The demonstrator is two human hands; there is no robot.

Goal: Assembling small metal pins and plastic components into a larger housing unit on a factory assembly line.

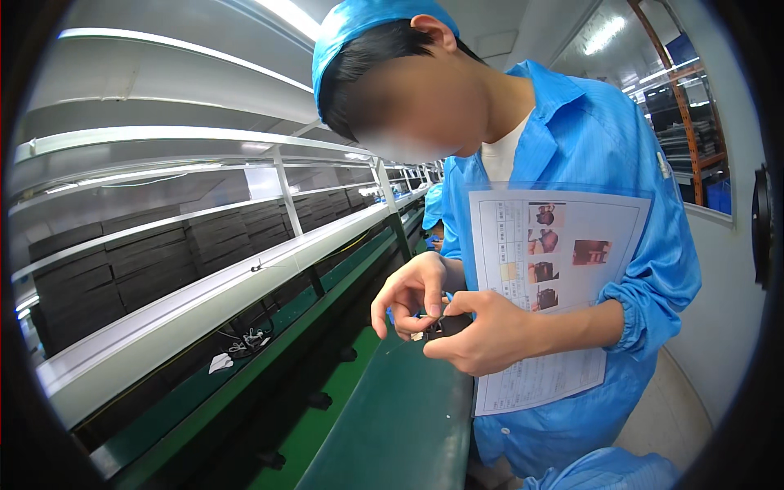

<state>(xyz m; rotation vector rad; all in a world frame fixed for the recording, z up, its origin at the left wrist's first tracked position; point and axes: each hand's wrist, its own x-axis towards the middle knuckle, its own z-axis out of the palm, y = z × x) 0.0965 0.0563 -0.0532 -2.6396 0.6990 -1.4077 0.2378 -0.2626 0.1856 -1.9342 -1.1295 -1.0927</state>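
Neither of my hands shows; only blue cloth [604, 469] appears at the bottom edge, and I cannot tell whose it is. Across from me stands a co-worker in a blue smock [572, 131] and blue cap. Both hands in view belong to that person. One of the co-worker's hands [498, 331] grips a small black device [449, 327], while the fingers of the other hand [412, 294] touch its upper side. The device's details are mostly hidden by the fingers. A plastic-covered printed sheet [506, 392] with small photos is tucked against the co-worker's body under one arm.
A dark green bench top [392, 425] runs below the device. To the left is a long white rail [204, 306] and a shelf with white cables [249, 341] and a scrap of white paper [220, 363]. Stacked black trays [73, 294] line the far left. Another blue-capped person [434, 204] is farther back.
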